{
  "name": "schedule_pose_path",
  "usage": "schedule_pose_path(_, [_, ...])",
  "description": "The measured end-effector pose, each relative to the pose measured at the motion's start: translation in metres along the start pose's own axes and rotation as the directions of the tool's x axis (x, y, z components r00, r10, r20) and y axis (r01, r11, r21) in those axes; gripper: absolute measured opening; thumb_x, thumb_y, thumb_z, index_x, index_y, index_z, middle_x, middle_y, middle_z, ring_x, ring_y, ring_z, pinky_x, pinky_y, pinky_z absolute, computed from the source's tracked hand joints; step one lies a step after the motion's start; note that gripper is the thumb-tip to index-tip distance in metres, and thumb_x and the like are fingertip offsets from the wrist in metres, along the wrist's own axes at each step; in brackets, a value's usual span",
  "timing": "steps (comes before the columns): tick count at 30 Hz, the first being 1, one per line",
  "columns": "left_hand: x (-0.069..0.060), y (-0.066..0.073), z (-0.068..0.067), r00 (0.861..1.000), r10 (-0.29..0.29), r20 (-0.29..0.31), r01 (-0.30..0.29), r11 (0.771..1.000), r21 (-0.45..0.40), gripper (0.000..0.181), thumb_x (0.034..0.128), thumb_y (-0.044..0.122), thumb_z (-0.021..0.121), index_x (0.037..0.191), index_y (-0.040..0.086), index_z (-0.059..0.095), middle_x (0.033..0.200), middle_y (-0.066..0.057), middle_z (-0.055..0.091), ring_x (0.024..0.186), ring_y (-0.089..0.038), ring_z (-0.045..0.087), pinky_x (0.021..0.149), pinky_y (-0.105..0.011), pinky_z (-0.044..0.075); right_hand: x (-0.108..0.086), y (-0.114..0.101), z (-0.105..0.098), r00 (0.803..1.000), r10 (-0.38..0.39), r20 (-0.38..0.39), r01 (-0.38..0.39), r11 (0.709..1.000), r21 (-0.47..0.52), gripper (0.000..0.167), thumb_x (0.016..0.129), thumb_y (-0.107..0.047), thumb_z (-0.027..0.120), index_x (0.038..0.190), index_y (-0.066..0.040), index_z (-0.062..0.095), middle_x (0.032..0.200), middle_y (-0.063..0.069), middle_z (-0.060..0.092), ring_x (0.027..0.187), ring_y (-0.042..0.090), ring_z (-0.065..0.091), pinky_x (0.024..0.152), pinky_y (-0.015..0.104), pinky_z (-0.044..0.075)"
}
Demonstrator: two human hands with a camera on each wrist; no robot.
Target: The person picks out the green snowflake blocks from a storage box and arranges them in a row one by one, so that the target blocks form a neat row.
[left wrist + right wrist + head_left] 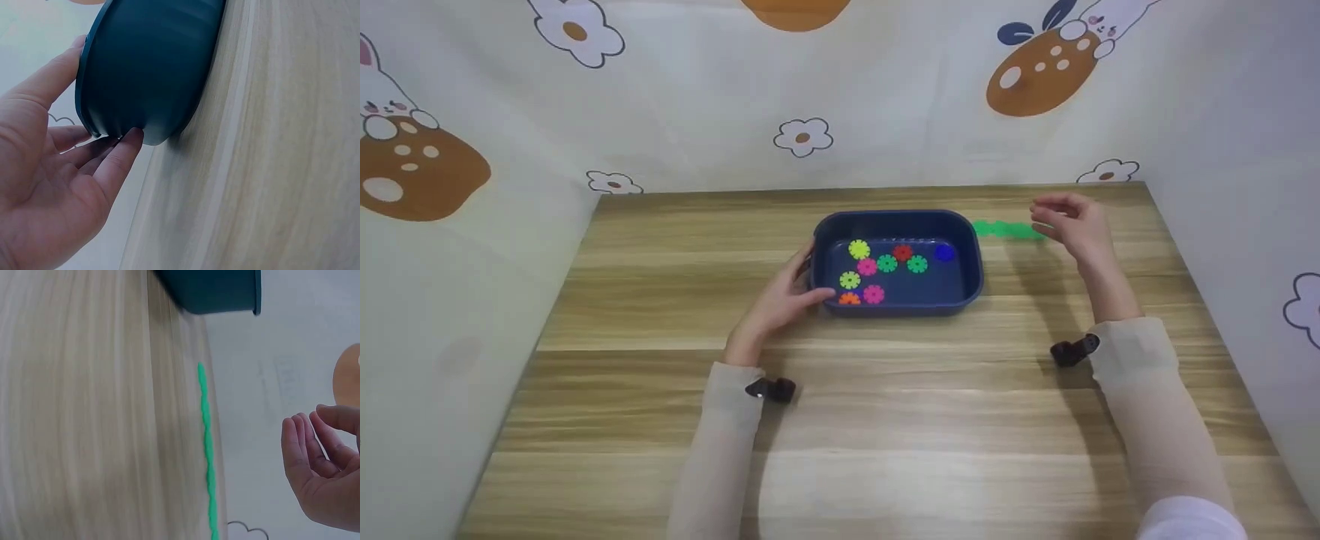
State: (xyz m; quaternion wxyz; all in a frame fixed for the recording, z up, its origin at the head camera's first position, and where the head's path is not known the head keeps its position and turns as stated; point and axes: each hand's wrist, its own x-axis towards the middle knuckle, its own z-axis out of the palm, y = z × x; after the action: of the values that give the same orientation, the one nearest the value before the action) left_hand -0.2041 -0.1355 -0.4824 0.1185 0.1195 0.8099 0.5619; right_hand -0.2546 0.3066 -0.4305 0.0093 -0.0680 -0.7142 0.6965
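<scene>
A dark blue rectangular plastic basin [900,309] stands near the back of the table, with several small notched discs inside. Among them are a yellow disc [859,250], a red disc [902,253], a blue disc [943,253] and an orange disc [850,298]. My left hand [784,300] grips the basin's left end, thumb at the rim and fingers against the outer wall [152,67]. To the right of the basin lies a thin green strip [1005,229]. My right hand [1076,225] hovers above its right end, fingers loosely bent, with nothing visible in them.
A wood-grain table [915,420] lies under everything. Pale fabric [697,112] printed with flowers and rabbits rises behind the table and along both sides. Small black cameras sit on the left wrist [776,389] and the right wrist [1072,350].
</scene>
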Motion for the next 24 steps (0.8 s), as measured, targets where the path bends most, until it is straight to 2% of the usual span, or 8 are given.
schedule_pose_path(8, [-0.002,0.001,-0.001,1.0,0.002,0.002,-0.002,1.0,0.007,0.092,0.0896,0.025,0.076,0.161,0.015,0.018,0.168,-0.013,0.016,0.152,-0.033,0.025,0.118,-0.045,0.038,-0.003,-0.006,0.03,0.993,-0.059,0.103,0.049,0.994,0.098,0.028,0.091,0.002,0.067,0.117,0.011,0.061,0.09,-0.001,0.072,0.081,0.007,0.071,0.077,0.018,0.06])
schedule_pose_path(18, [-0.001,0.0,-0.001,1.0,-0.004,0.002,0.004,1.0,0.011,0.091,0.0906,0.025,0.074,0.161,0.017,0.017,0.168,-0.01,0.016,0.153,-0.032,0.024,0.118,-0.046,0.039,-0.011,-0.013,0.073,0.98,-0.076,0.185,0.073,0.997,0.024,0.025,0.091,-0.002,0.069,0.114,0.007,0.064,0.091,-0.004,0.072,0.082,0.006,0.071,0.077,0.018,0.06])
schedule_pose_path(24, [0.0,0.0,0.0,1.0,0.008,0.007,-0.008,1.0,-0.007,0.092,0.0906,0.021,0.074,0.161,0.013,0.016,0.168,-0.014,0.015,0.152,-0.035,0.025,0.117,-0.047,0.039,-0.016,-0.014,0.1,0.97,-0.069,0.233,0.073,0.997,-0.007,0.026,0.092,0.0,0.067,0.115,0.011,0.061,0.091,-0.006,0.071,0.084,0.004,0.071,0.079,0.019,0.06])
